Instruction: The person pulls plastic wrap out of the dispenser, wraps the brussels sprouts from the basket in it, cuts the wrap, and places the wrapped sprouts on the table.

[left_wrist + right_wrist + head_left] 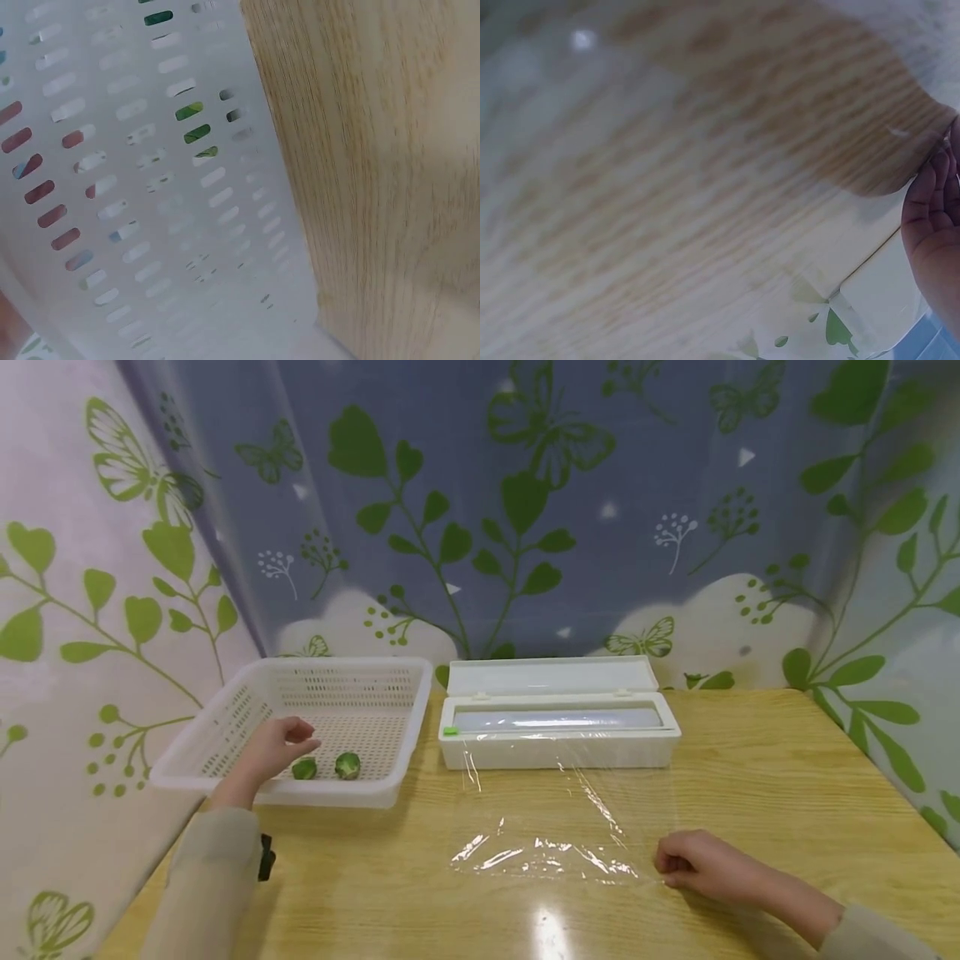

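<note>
At the left, my left hand [272,750] is over the near side of a white plastic basket [414,727], fingers loosely bent and apart from the thumb, holding nothing that shows. Beside and below it, two Brussels sprouts [347,766] lie on the basket floor. In the left wrist view the slotted basket wall [161,225] hides most of the hand; green shows through some slots. My right hand [708,864] pinches the near right corner of a sheet of cling film [555,852]. The right wrist view has that hand [934,225] at its right edge, fingertips together on the film.
The cling film runs out of a white dispenser box [558,752] with its lid [551,677] raised and a green tab [451,731] at its left end. Basket and box stand side by side at the back of the wooden table [780,777], before a patterned curtain [465,485].
</note>
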The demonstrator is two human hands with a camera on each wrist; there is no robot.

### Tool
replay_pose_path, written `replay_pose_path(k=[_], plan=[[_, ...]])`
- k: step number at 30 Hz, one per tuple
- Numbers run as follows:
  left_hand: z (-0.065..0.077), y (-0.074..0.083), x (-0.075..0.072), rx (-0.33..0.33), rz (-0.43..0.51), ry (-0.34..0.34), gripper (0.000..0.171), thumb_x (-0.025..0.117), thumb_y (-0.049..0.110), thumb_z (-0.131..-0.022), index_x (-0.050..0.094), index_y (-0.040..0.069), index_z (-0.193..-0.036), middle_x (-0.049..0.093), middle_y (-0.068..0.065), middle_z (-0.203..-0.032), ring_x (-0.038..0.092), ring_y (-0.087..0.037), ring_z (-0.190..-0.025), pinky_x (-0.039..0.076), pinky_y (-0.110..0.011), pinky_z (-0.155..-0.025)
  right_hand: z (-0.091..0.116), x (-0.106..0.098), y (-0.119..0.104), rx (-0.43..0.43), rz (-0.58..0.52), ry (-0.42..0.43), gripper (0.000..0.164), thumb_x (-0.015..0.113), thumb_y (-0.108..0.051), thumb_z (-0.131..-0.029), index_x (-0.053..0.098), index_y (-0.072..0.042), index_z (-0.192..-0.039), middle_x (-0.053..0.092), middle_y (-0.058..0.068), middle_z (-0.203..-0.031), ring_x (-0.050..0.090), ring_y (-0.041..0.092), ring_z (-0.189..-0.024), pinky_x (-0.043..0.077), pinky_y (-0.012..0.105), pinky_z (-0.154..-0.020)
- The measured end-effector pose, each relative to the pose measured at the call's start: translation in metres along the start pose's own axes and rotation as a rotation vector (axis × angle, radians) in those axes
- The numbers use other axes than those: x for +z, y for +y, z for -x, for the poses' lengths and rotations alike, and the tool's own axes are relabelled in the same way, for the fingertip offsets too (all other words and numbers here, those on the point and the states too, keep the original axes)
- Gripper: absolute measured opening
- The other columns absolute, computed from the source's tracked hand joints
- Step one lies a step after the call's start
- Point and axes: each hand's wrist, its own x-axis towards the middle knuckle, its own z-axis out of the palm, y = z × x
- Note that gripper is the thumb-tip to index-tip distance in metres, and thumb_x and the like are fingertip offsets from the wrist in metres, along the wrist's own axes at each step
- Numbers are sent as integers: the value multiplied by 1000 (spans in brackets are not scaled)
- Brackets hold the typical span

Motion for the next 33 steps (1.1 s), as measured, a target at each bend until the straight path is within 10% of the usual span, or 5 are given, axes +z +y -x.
replay_pose_path(k=[18, 33], plan=[[-14, -2, 1, -109, -223, -294, 45, 64, 17, -80, 51, -13, -111, 53, -29, -107, 50, -41, -98, 41, -48, -79, 0, -2, -1, 2, 3, -10, 20, 68, -2, -74, 51, -13, -76, 48, -12, -72, 43, -2, -64, 39, 18, -49], [-12, -5, 5, -290, -224, -386, 55, 66, 18, -78, 44, -11, -120, 44, -30, -120, 44, -44, -104, 41, -51, -78, -1, -3, -1, 34, 2, -27, 19, 68, -3, -73, 52, -13, -76, 47, -13, -71, 42, -3, -63, 39, 18, -49]])
